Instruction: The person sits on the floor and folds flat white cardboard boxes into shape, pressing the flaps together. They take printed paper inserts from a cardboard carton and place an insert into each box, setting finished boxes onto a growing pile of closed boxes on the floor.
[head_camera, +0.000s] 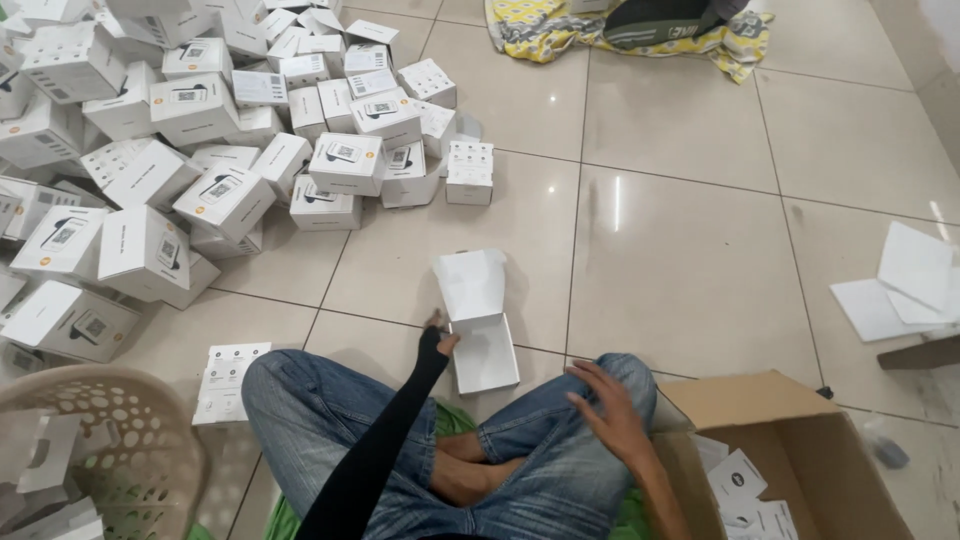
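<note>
From the head camera, the left hand (436, 340), in a long black sleeve, pinches the near left edge of a small open white cardboard box (478, 322) lying on the tiled floor (690, 270) just past the crossed knees. The right hand (610, 410) hovers open, fingers spread and holding nothing, over the right knee, just left of a brown cardboard carton (800, 450); a heap of white boxes (200, 150) lies well beyond the left hand.

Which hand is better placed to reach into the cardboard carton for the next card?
Probably the right hand: it hovers open over the right knee, beside the brown carton with the white cards. The left hand is busy at the edge of the open white box.
</note>
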